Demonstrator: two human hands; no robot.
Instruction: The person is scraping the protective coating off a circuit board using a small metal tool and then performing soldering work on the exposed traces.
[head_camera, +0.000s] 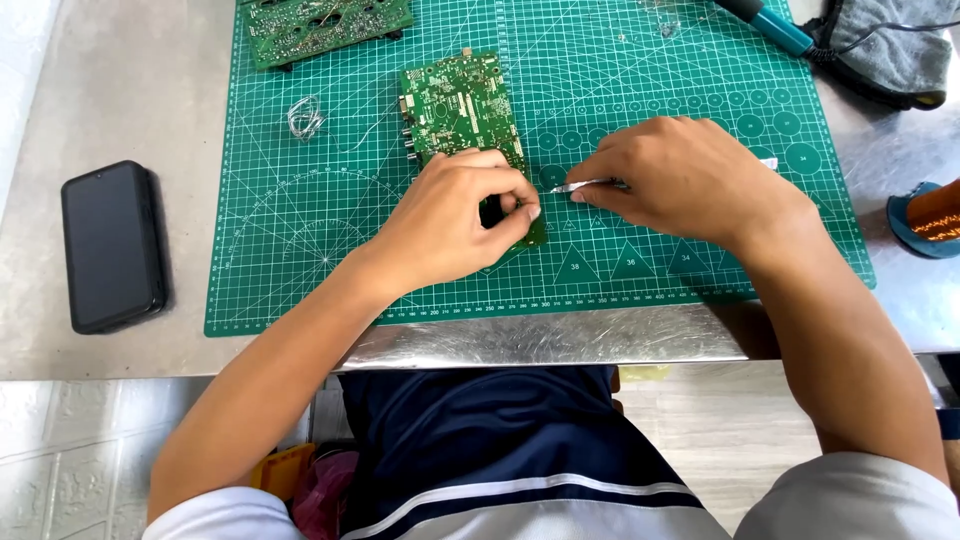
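Note:
A green circuit board (458, 103) lies on the green cutting mat (300, 250), long side running away from me. My left hand (455, 218) rests on the board's near end, fingers curled and pinching something small that I cannot make out. My right hand (690, 180) holds metal tweezers (585, 186), whose tips point left toward my left fingertips at the board's near right corner.
A second circuit board (325, 25) lies at the mat's far left. A coil of thin wire (305, 117) sits left of the main board. A black phone (110, 245) rests on the metal table, a teal-handled tool (770, 25) and grey cloth (895, 45) far right, an orange spool (928, 218) at right.

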